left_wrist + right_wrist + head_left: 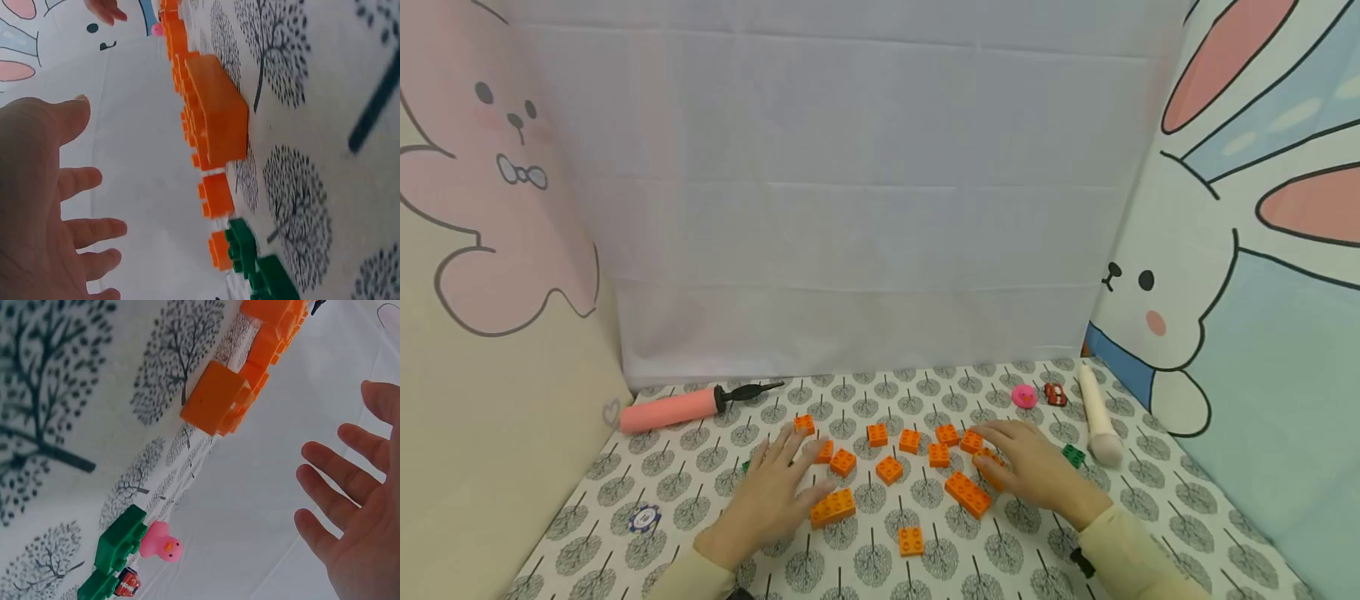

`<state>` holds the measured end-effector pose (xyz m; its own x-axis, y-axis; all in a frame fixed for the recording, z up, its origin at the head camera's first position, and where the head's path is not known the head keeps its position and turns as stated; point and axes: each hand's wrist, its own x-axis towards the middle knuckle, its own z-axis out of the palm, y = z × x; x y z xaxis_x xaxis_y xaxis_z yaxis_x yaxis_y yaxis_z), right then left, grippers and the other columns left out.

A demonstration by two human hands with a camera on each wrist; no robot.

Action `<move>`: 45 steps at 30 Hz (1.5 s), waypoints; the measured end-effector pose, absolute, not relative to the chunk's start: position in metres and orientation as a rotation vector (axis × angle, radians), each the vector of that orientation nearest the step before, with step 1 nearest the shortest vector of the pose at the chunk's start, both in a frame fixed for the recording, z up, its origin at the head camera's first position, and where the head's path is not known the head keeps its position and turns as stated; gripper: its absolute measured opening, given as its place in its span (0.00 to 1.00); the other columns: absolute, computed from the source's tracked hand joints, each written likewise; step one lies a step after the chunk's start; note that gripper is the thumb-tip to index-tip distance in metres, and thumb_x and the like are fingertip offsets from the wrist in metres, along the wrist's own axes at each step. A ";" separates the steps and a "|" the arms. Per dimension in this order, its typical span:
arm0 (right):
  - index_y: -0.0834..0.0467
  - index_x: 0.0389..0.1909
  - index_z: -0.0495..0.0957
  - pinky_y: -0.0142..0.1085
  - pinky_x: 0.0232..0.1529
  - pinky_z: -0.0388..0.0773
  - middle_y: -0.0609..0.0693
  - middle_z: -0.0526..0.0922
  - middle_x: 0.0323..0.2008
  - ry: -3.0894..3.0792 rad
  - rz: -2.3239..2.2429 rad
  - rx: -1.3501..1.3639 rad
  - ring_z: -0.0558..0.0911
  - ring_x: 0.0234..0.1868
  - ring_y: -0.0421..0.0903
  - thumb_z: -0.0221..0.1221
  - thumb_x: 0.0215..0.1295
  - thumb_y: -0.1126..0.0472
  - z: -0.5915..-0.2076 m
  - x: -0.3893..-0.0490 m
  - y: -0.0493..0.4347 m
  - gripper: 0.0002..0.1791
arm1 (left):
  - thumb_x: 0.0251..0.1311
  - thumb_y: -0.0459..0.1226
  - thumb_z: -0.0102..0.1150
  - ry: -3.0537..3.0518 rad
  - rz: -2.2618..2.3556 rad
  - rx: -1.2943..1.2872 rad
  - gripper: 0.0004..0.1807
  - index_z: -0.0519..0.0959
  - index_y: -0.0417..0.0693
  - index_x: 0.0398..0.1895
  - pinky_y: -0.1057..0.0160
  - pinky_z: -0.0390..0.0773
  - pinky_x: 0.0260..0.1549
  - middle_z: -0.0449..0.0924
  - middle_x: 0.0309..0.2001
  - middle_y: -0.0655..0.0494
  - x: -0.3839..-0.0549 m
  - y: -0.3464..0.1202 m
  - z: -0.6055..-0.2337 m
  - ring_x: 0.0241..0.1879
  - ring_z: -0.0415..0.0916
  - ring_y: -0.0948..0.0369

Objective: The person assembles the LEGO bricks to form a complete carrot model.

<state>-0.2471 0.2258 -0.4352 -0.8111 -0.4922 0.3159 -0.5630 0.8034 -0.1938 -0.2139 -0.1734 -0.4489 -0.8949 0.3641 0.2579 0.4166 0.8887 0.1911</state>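
Tree-printed tabletop (1150, 508), cloth-walled on three sides. Left hand (775, 492) and right hand (1033, 471) palm-down over scattered orange bricks (889, 469), fingers straight and spread, gripping nothing. Long brick (832, 507) just beside left thumb, lengthwise roughly left-right; another long brick (967, 494) by right hand, angled diagonally. Only from wrist views: both palms lifted off the cloth; green brick (122, 537) beside pink duck (161, 542). Farther out, pink pump (673, 409), cream stick (1097, 414)
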 end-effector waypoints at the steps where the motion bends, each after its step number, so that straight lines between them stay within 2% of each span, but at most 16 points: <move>1: 0.56 0.66 0.74 0.58 0.64 0.70 0.56 0.79 0.60 -2.753 0.417 0.817 0.77 0.61 0.58 0.58 0.72 0.48 -0.436 -0.246 0.225 0.27 | 0.70 0.59 0.49 -2.845 -0.381 -0.620 0.35 0.65 0.52 0.74 0.34 0.45 0.71 0.58 0.75 0.43 -0.214 -0.171 -0.450 0.76 0.47 0.42; 5: 0.58 0.62 0.77 0.51 0.50 0.80 0.54 0.83 0.48 -2.780 0.410 0.819 0.81 0.49 0.51 0.59 0.71 0.51 -0.440 -0.242 0.222 0.24 | 0.68 0.53 0.57 -2.806 -0.486 -0.748 0.30 0.73 0.47 0.67 0.35 0.56 0.69 0.71 0.67 0.47 -0.210 -0.154 -0.449 0.70 0.62 0.44; 8: 0.58 0.61 0.78 0.46 0.43 0.80 0.49 0.83 0.42 -2.816 0.407 0.816 0.80 0.43 0.46 0.60 0.70 0.51 -0.441 -0.238 0.218 0.22 | 0.66 0.50 0.61 -2.751 -0.534 -0.859 0.26 0.77 0.47 0.63 0.41 0.69 0.64 0.79 0.60 0.51 -0.206 -0.136 -0.448 0.62 0.73 0.49; 12: 0.57 0.63 0.76 0.41 0.36 0.77 0.44 0.81 0.35 -2.878 0.402 0.839 0.76 0.34 0.40 0.59 0.71 0.51 -0.442 -0.235 0.213 0.23 | 0.65 0.53 0.61 -2.786 -0.547 -0.949 0.27 0.78 0.48 0.62 0.51 0.80 0.53 0.82 0.54 0.53 -0.203 -0.117 -0.449 0.53 0.78 0.55; 16: 0.56 0.64 0.75 0.42 0.35 0.78 0.45 0.82 0.35 -2.913 0.338 0.880 0.76 0.31 0.40 0.59 0.71 0.48 -0.445 -0.232 0.209 0.26 | 0.61 0.57 0.62 -2.918 -0.520 -0.966 0.30 0.78 0.50 0.61 0.54 0.81 0.52 0.81 0.55 0.54 -0.201 -0.103 -0.454 0.53 0.79 0.56; 19: 0.56 0.64 0.75 0.44 0.36 0.80 0.47 0.83 0.37 -2.933 0.296 0.870 0.79 0.33 0.42 0.60 0.69 0.46 -0.446 -0.229 0.206 0.28 | 0.59 0.59 0.63 -2.981 -0.450 -0.998 0.31 0.79 0.51 0.60 0.56 0.81 0.53 0.81 0.56 0.54 -0.199 -0.095 -0.459 0.53 0.79 0.57; 24: 0.54 0.66 0.73 0.40 0.24 0.73 0.45 0.77 0.26 -3.026 0.323 0.791 0.75 0.25 0.43 0.61 0.66 0.43 -0.446 -0.226 0.201 0.31 | 0.56 0.60 0.65 -2.995 -0.384 -1.043 0.31 0.81 0.54 0.58 0.60 0.81 0.51 0.81 0.52 0.58 -0.195 -0.086 -0.465 0.49 0.79 0.61; 27: 0.55 0.66 0.73 0.44 0.27 0.78 0.51 0.82 0.32 -3.053 0.361 0.777 0.79 0.28 0.47 0.62 0.66 0.44 -0.447 -0.225 0.199 0.32 | 0.55 0.60 0.66 -2.990 -0.367 -1.060 0.30 0.81 0.55 0.57 0.62 0.81 0.48 0.81 0.49 0.60 -0.194 -0.083 -0.466 0.45 0.78 0.63; 29: 0.56 0.65 0.74 0.49 0.36 0.82 0.56 0.85 0.41 -3.046 0.372 0.785 0.83 0.35 0.52 0.63 0.65 0.44 -0.449 -0.225 0.199 0.32 | 0.55 0.60 0.66 -2.979 -0.353 -1.081 0.29 0.82 0.55 0.55 0.63 0.81 0.45 0.81 0.47 0.60 -0.194 -0.082 -0.466 0.43 0.78 0.65; 31: 0.58 0.64 0.74 0.53 0.45 0.82 0.61 0.84 0.50 -3.033 0.368 0.795 0.84 0.44 0.57 0.63 0.64 0.45 -0.451 -0.225 0.198 0.32 | 0.55 0.59 0.67 -2.962 -0.343 -1.100 0.28 0.83 0.55 0.54 0.65 0.81 0.43 0.81 0.46 0.61 -0.194 -0.081 -0.466 0.41 0.77 0.66; 36: 0.61 0.63 0.75 0.56 0.49 0.81 0.63 0.83 0.51 -3.044 0.375 0.791 0.83 0.47 0.59 0.64 0.64 0.44 -0.453 -0.226 0.197 0.33 | 0.56 0.57 0.67 -2.942 -0.323 -1.124 0.24 0.84 0.55 0.50 0.67 0.80 0.39 0.80 0.42 0.63 -0.195 -0.081 -0.466 0.38 0.75 0.68; 45: 0.64 0.61 0.75 0.51 0.45 0.82 0.60 0.83 0.48 -3.061 0.474 0.806 0.83 0.42 0.53 0.65 0.63 0.49 -0.451 -0.224 0.196 0.31 | 0.59 0.52 0.66 -2.912 -0.310 -1.178 0.16 0.85 0.56 0.46 0.70 0.77 0.33 0.79 0.37 0.66 -0.197 -0.078 -0.468 0.32 0.72 0.71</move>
